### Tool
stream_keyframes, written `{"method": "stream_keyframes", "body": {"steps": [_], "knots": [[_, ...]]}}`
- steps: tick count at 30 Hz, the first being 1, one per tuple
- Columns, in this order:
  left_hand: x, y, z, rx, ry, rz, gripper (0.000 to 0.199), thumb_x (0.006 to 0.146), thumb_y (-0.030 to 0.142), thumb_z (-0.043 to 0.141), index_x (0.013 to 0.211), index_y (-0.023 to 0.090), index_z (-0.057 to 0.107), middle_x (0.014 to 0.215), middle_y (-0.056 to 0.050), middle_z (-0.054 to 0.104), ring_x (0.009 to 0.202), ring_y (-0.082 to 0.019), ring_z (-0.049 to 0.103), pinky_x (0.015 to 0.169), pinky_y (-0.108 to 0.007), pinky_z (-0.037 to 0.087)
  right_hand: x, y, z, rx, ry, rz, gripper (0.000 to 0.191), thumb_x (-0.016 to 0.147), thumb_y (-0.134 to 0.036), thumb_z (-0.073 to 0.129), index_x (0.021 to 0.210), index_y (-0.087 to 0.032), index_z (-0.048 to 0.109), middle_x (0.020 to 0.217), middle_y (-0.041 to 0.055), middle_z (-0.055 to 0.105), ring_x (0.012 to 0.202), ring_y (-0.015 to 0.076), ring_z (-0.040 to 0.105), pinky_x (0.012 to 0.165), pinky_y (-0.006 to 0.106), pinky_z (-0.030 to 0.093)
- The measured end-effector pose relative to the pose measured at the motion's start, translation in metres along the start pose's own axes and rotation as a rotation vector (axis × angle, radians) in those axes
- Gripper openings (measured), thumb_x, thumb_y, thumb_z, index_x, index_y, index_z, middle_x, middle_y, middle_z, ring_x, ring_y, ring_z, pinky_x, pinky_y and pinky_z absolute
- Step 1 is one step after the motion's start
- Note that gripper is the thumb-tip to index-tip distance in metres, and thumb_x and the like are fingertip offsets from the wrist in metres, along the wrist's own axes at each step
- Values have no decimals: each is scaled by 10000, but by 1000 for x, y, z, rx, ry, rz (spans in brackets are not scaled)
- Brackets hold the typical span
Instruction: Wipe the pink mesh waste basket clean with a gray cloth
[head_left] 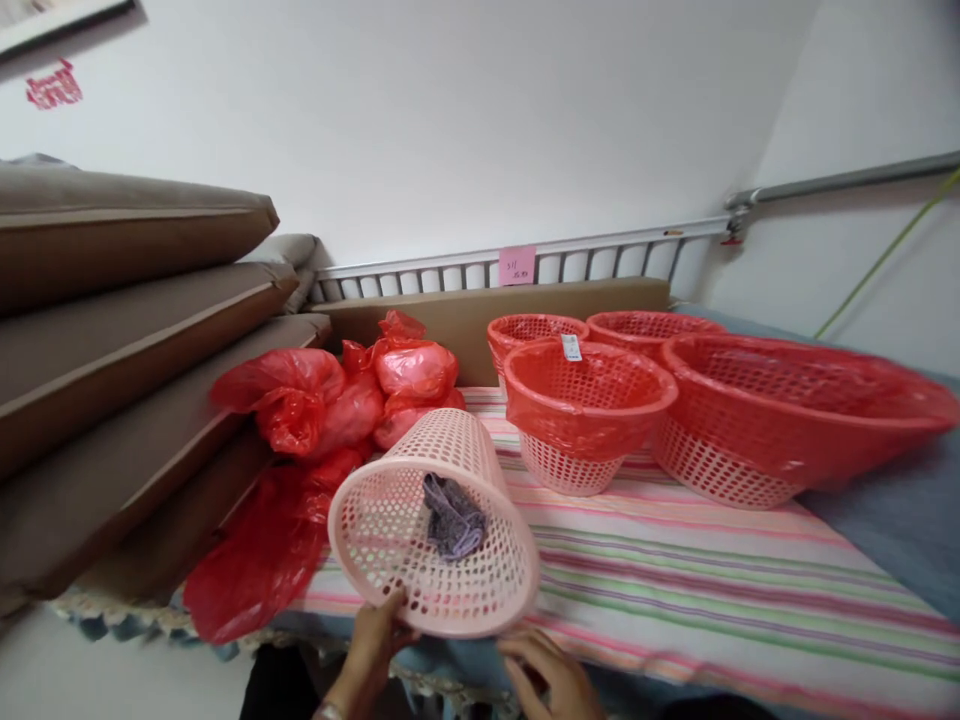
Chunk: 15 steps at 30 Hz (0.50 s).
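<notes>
A pale pink perforated plastic basket (487, 590) lies tipped on its side near the bed's front edge, its mouth facing me. Inside it rests a crumpled dark grey-purple cloth (454, 518). My left hand (377, 635) grips the lower left of the rim, thumb inside. Just below the rim's lower right is my right hand (551, 678), fingers loosely bent and apart, holding nothing visible; whether it touches the rim is unclear. Left of the basket, an empty-looking red plastic bag (262, 560) droops over the bed edge.
Filled, knotted red bags (416, 370) are heaped behind. Several baskets lined with red bags, including a tagged one (585, 400), stand to the right on a striped sheet (675, 570). Stacked brown cushions (135, 370) flank the left; a radiator (465, 275) runs along the wall.
</notes>
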<state>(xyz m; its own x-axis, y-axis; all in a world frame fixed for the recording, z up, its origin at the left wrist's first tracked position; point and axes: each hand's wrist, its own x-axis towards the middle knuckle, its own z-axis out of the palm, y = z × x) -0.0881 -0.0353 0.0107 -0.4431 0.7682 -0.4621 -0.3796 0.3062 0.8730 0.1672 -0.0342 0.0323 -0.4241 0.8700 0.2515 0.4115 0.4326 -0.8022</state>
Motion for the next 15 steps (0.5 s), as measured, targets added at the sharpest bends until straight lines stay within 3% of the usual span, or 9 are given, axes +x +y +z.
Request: {"method": "stream_keyframes", "body": {"steps": [2,4,7,11,13,15], "knots": [[3,5,-7,11,27,28,251,736,278,661,915,122,578,680,-66,701,605,-214,668,569,-333,555,-15,18,-20,87,55,126,293,853,-435,463,948,-273,689,898,70,709,826,220,668,749,306,528],[2,9,-16,26,40,72,255,717,289,672,887,118,589,678,-71,706,642,-234,681,572,-342,561,-13,26,-33,177,128,248,407,799,-495,523,1100,-247,644,989,94,707,884,242,672,769,321,534],[0,16,-25,72,73,165,277,680,327,694,847,123,610,678,-67,709,667,-255,691,570,-356,572,10,22,-34,319,181,299,667,720,-509,596,1294,-182,501,1154,119,657,1003,255,643,824,333,528],[3,31,-31,181,168,275,318,648,361,704,845,123,627,681,-73,706,659,-278,700,581,-397,583,54,16,-22,394,167,262,644,634,-475,658,1195,-170,573,1106,112,681,1068,286,610,941,386,472],[1,37,-35,233,228,325,379,653,338,691,934,94,620,803,-128,722,787,-323,706,697,-461,582,73,23,-16,467,143,349,576,599,-459,658,1089,-160,621,978,119,716,1006,315,637,880,411,505],[-10,38,-36,313,347,449,529,692,304,653,1149,62,540,1124,-214,657,1103,-367,604,935,-529,482,86,33,-11,561,92,483,522,589,-437,641,1026,-151,622,880,128,726,919,333,666,760,418,547]]}}
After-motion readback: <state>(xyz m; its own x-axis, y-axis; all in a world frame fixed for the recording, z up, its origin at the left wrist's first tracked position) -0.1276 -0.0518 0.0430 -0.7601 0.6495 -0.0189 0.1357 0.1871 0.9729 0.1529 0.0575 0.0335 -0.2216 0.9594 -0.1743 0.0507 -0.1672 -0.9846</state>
